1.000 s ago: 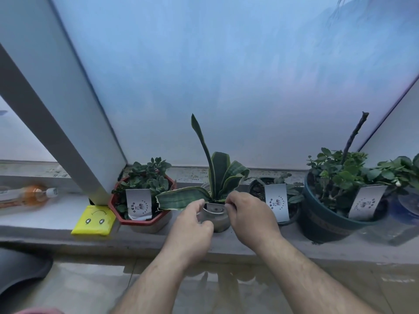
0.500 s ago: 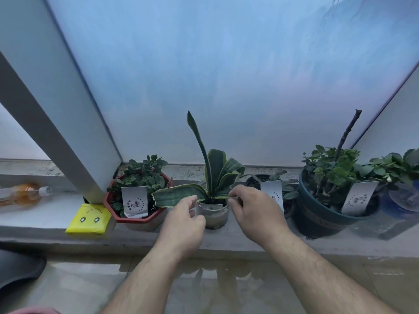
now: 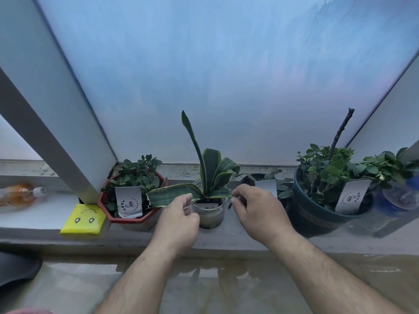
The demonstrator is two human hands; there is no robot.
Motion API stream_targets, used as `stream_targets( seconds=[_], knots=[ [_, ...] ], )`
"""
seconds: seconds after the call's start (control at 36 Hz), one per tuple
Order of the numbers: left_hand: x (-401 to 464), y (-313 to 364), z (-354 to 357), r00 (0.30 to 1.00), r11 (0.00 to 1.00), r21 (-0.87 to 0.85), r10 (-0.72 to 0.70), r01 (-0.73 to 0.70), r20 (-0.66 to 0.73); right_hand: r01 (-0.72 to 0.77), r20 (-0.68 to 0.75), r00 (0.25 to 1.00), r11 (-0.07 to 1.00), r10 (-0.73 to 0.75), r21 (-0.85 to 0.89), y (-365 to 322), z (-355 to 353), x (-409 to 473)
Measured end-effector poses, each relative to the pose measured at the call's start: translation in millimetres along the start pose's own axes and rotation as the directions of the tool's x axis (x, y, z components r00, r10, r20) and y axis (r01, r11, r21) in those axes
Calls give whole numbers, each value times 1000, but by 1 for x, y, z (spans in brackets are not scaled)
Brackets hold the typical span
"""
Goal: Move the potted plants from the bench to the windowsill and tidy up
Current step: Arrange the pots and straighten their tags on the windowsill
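Left hand [image 3: 179, 219] is sitting at the left rim of the small clear pot [image 3: 209, 215], fingers curled loosely, thumb and forefinger nearly closed at the rim under the drooping striped leaf [image 3: 172, 196]. Can't tell if it's actually pinching the rim or just touching it. Right hand [image 3: 258, 211] is mirroring it on the right side, fingertips drawn together at the rim and the leaf tip there; grip contact likewise unclear. Both bare forearms are coming in from the bottom of view over a wet, reflective floor [image 3: 226, 286].

Clear pot is standing upright on the windowsill [image 3: 226, 239], near the front edge, roughly centre. It's holding the snake plant [image 3: 209, 168], one tall leaf pointing up against the frosted window pane [image 3: 226, 75]. A white tag is showing inside the pot.

Left of it, just beside: red octagonal pot [image 3: 136, 217] with a leafy succulent and a white label card [image 3: 128, 201]. Further left, a yellow packet with a face drawn on it [image 3: 84, 219] is lying flat at the sill edge, and a blurred orange bottle [image 3: 19, 196] is lying on its side.

Right of the clear pot: a small black pot [image 3: 249, 180] set further back with its own card, then a large dark teal pot [image 3: 317, 216] with a bushy plant, a bare stick and a card. A blue pot [image 3: 399, 200] is sitting at far right, partly cut off.
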State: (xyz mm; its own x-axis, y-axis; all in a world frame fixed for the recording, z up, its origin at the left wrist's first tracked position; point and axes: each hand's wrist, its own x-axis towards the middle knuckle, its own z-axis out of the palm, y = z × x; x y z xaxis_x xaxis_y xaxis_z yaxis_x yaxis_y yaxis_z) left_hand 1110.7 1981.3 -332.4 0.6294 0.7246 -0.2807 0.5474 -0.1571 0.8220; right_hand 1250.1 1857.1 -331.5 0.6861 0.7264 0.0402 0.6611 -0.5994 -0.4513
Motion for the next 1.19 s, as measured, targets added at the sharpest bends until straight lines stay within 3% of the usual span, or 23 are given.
stream_targets(
  seconds=[0.25, 0.44, 0.75, 0.94, 1.19],
  knots=[
    [-4, 12, -2, 990, 993, -73, 88, -97, -111, 26, -28, 999, 998, -25, 58, 4, -19, -1],
    [-10, 26, 31, 976, 968, -132, 215, -212, 9, -51, -232, 971, 996, 65, 67, 48, -62, 1],
    [-32, 43, 94, 941, 968, -25, 247, -248, 230, -58, -77, 995, 998, 60, 19, 67, -53, 0],
    [-26, 39, 92, 956, 982, 34, 170, -183, 238, -88, 20, 996, 996, 88, 5, 73, -45, 6],
    [-16, 38, 95, 971, 990, 58, 111, -126, 213, -71, 13, 997, 997, 71, 41, 74, -44, 13]
  ],
)
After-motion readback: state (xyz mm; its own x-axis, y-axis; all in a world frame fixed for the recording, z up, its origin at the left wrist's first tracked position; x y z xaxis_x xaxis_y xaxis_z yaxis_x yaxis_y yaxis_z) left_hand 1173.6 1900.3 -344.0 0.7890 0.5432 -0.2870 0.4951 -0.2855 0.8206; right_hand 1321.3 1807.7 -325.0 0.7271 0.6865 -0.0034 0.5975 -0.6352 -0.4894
